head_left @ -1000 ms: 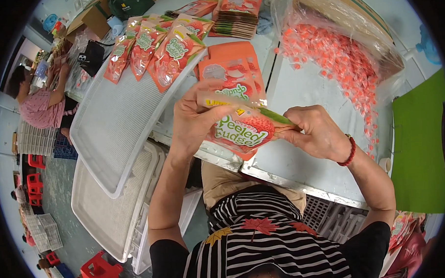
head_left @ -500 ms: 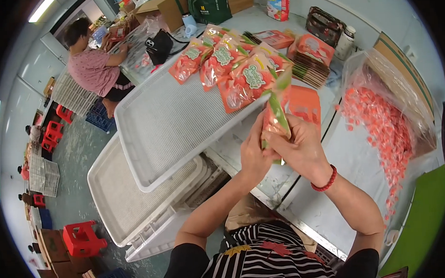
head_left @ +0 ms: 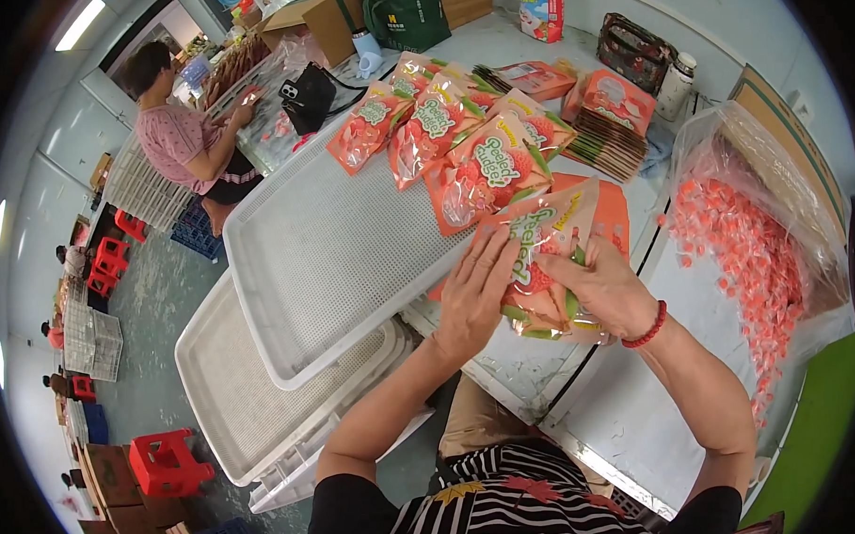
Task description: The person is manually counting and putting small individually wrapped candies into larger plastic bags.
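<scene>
A filled red-orange candy pouch (head_left: 569,215) lies face up before me, over a flat pouch (head_left: 614,201) on the table. My left hand (head_left: 475,282) rests flat on its left side, fingers stretched out together. My right hand (head_left: 605,284) grips the pouch's right side, thumb across the front; its other fingers are partly hidden. Several similar filled pouches (head_left: 495,170) lie overlapping on the far end of a white mesh tray (head_left: 300,243). Stacked flat pouches (head_left: 610,146) stand behind my right hand. Small red-wrapped candies (head_left: 728,247) spill from a clear bag in a carton on the right.
Beneath the upper tray sits another white tray (head_left: 253,381). A black bag with a phone (head_left: 307,100), a green bag (head_left: 405,18) and a white bottle (head_left: 675,84) stand farther back. At far left a person (head_left: 183,134) sits working. A red stool (head_left: 171,462) stands on the floor.
The pouch, held upright and edge-on between both hands before, now lies face up and lower. My left hand has flattened onto it. The seated person has leaned back from the table.
</scene>
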